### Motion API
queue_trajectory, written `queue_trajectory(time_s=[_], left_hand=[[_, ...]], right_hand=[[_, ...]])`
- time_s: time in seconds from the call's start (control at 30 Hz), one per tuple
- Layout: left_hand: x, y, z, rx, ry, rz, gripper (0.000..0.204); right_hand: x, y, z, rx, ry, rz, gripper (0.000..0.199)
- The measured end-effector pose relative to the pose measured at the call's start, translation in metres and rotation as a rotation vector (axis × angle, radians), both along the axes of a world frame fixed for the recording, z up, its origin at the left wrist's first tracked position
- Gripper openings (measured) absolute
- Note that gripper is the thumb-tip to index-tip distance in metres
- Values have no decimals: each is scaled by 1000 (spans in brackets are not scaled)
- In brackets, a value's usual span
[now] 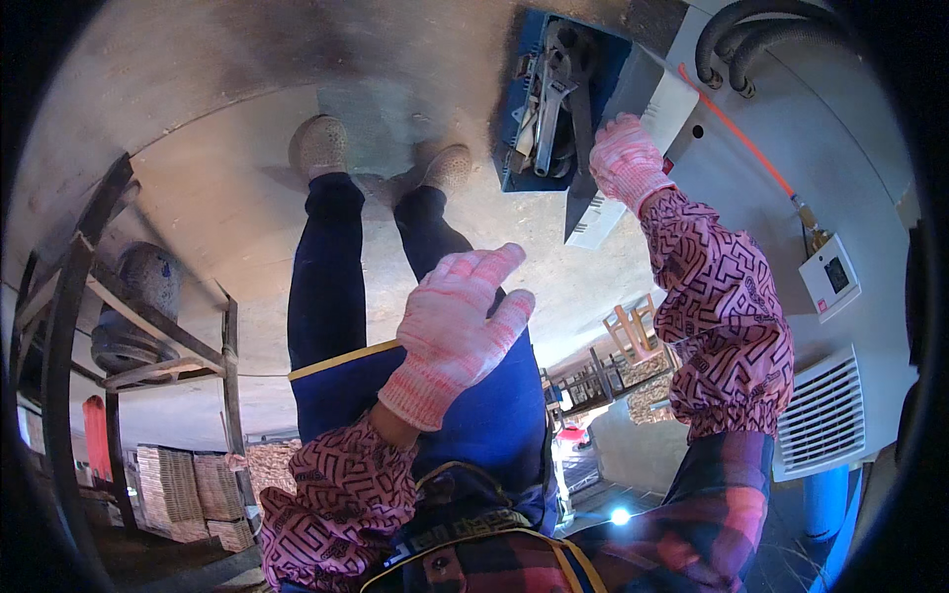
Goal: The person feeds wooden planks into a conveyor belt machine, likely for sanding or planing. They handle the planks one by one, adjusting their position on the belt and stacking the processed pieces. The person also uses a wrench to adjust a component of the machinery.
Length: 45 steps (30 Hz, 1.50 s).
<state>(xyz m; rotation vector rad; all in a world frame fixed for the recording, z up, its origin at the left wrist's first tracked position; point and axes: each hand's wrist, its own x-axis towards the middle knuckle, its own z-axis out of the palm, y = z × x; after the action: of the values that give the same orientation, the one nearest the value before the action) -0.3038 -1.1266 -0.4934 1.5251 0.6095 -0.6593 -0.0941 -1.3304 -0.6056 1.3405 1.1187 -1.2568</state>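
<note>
My right hand (628,163), in a pink-and-white knitted glove, has its fingers curled over the edge of a pale metal panel (598,219) with slots along it. The panel stands out from a light grey cabinet (761,148). Close by on the floor, just left of that hand, an open blue toolbox (610,69) holds several metal tools, among them an adjustable wrench (549,124). My left hand (460,331), gloved the same way, hovers over my thighs. Its fingers are stretched out, the thumb is apart, and nothing is in it.
Black corrugated hoses (766,35) and an orange tube (736,128) run along the cabinet. A small white box with a dark display (830,277) and a louvred vent (820,413) are on it. A metal frame rack (74,277) stands at left, near stacked bundles (178,484).
</note>
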Motion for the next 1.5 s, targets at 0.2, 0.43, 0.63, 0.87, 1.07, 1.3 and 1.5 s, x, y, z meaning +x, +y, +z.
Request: queue_trajectory(time_s=[0.2,0.43,0.63,0.87,1.07,1.3,1.5], left_hand=[[3,0,-7,-7,-43,34,42],[-6,-18,-15,-57,-54,30,43],[-2,-38,-29,-68,-47,30,46],[16,-41,-21,-82,7,-123,47],[17,-38,-23,-37,27,-94,47],[12,-30,-24,-63,-35,-8,49],[13,-24,-22,-3,-220,80,50]], right_hand=[[5,2,0,-11,-10,-67,29],[12,-6,-8,78,42,-176,24],[-8,17,-69,124,-228,-374,25],[-48,-21,-152,381,-450,-712,38],[-80,2,-208,314,-1065,-619,37],[-73,2,-217,409,-826,-741,22],[-50,-13,-198,431,-856,-1305,25]])
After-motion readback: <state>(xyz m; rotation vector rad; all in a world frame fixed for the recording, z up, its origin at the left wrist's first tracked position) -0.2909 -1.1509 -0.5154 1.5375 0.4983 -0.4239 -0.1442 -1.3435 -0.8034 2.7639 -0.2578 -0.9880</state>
